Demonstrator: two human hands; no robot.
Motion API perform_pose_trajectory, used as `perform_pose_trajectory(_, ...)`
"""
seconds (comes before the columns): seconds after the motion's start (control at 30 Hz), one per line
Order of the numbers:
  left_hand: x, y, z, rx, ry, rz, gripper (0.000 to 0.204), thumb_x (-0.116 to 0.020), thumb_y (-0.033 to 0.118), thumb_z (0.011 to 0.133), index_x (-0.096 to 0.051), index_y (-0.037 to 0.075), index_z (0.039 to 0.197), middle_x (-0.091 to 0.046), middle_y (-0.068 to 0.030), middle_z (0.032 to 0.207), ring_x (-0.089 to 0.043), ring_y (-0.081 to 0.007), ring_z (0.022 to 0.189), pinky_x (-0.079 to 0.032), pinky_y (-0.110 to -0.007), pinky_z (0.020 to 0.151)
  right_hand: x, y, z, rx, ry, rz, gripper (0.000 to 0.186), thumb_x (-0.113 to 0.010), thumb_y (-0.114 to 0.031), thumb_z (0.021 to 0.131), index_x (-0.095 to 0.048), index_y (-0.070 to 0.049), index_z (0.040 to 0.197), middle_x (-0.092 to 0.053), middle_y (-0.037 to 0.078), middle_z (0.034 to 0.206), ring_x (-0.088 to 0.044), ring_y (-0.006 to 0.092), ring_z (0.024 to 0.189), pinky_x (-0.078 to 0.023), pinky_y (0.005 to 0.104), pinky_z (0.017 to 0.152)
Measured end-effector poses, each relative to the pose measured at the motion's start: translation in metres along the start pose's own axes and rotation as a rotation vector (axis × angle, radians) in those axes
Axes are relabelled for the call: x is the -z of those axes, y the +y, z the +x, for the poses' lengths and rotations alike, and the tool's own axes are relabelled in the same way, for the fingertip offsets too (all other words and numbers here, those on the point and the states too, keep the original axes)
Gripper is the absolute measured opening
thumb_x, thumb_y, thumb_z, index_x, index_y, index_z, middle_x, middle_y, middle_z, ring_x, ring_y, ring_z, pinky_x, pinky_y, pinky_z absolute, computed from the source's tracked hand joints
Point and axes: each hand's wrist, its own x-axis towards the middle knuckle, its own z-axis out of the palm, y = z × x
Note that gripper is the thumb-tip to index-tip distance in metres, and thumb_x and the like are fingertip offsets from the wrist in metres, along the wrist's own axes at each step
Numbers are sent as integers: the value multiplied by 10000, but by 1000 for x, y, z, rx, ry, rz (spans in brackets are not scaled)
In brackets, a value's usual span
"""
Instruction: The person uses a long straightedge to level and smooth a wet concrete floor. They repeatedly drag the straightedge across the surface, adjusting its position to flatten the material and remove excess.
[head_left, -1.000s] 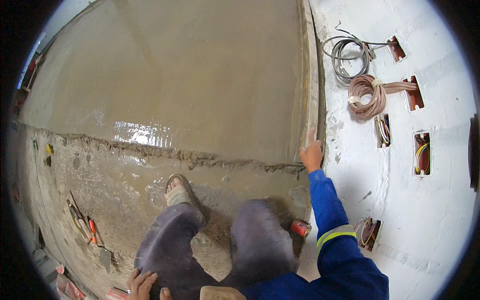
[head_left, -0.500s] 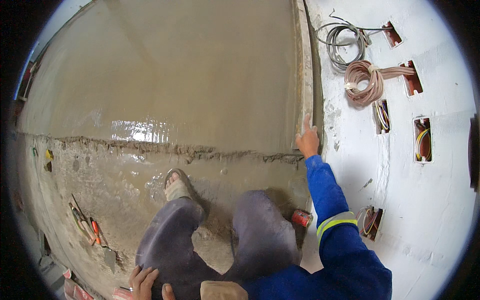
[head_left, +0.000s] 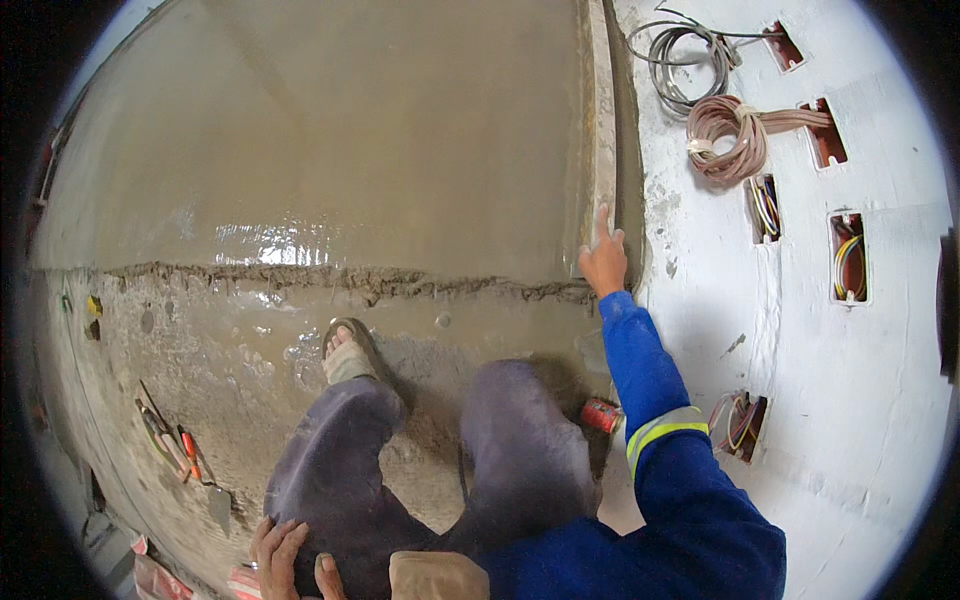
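Note:
A long, narrow straightedge (head_left: pixel 602 110) lies on the smooth wet mortar (head_left: pixel 400 130), running away from me beside the white wall. My right hand (head_left: pixel 604 262) grips its near end, the index finger stretched forward along its top. The fingers underneath are partly hidden. A strip of wet mortar shows between the straightedge and the wall. My left hand (head_left: pixel 290 560) rests on my left thigh at the bottom of the view, fingers apart and holding nothing.
The mortar ends in a rough edge (head_left: pixel 400 284) before my sandalled foot (head_left: pixel 345 350). Right of my knees lies a red can (head_left: pixel 601 415); to the left are a trowel (head_left: pixel 219 506) and other hand tools. Wire coils (head_left: pixel 727 140) hang from recessed boxes in the wall (head_left: pixel 800 350).
My right hand and the straightedge have shifted slightly left, away from the wall, and the mortar strip beside it looks wider. My left hand stays on the thigh.

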Motion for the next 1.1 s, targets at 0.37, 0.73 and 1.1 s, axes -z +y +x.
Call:
perform_pose_trajectory(0.37, -2, -5, -5, -20, 6, -27, 284, -631, 152, 876, -631, -31, 1093, -629, -206, 1103, -577, -376, 1067, -418, -443, 975, -1, -13, -4, 16, -2, 10, 937, -657, -90, 759, -119, -186, 1520, -446, 336, 1157, -594, 481, 888, -515, 477, 820)
perform_pose_trajectory(0.73, -2, 0, -8, -35, 27, -22, 267, -618, 145, 889, -637, -30, 1090, -626, -208, 1121, -577, -372, 1078, -419, -424, 984, -5, -19, -22, 2, -57, 69, 899, -648, -67, 757, -171, -181, 1511, -417, 366, 1211, -587, 497, 938, -504, 491, 828)
perform_pose_trajectory(1.1, -1, 1, -10, -16, -2, -10, 282, -613, 172, 905, -635, -26, 1106, -628, -204, 1111, -584, -356, 1063, -435, -411, 959, -5, -27, -22, -1, -35, 123, 897, -652, -61, 743, -197, -192, 1504, -427, 348, 1184, -564, 510, 957, -484, 506, 840)
